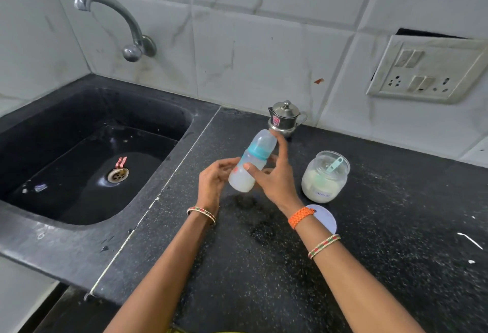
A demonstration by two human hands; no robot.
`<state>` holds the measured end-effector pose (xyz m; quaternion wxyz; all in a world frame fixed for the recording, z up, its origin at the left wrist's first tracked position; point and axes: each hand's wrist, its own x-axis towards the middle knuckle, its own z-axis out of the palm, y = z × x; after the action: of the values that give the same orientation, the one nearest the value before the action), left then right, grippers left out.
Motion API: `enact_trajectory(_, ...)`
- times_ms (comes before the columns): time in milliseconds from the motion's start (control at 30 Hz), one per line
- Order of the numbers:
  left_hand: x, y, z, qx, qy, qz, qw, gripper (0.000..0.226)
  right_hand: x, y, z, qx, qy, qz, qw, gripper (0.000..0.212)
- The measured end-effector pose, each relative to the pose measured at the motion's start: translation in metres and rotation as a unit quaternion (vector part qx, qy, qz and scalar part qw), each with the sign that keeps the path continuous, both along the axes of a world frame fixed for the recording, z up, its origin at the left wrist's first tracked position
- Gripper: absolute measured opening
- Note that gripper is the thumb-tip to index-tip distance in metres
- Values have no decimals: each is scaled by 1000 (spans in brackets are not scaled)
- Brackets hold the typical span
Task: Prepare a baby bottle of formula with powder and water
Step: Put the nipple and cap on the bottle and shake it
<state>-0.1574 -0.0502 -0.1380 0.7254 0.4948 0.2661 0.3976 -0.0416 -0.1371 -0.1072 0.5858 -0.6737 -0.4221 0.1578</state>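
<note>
Surface (pixel 264 266): dark, carries my jar and lid.
Jar (pixel 325 177): open, scoop inside, powder within reach.
Bottle (pixel 250 162): capped, tilted above surface, milky, likely for mixing.
Right hand (pixel 274 176): fingers grasping bottle.
Left hand (pixel 215 178): fingers loosely cupping its base.

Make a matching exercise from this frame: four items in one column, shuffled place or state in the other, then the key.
Items
1. baby bottle
2. powder jar
3. jar lid
4. steel pot

Places or states
A. flat on the counter, partly hidden by the right wrist
B. by the back wall, lid on
C. open, with a scoop inside
D. tilted, capped, held in the right hand, left hand beside it

Pairs: 1-D, 2-C, 3-A, 4-B
</note>
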Motion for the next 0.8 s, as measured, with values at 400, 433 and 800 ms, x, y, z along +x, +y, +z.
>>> enact_trajectory(400,21,18,58,-53,-117,-34,991,33,15,-21,80,198,297,67,932,80)
enact_trajectory(433,22,17,60,-47,-115,-43,991,33,16,-22,79,212,308,47,926,80)
enact_trajectory(800,12,3,87,0,-24,-210,977,42,17,-28,76,6,59,79,995,113)
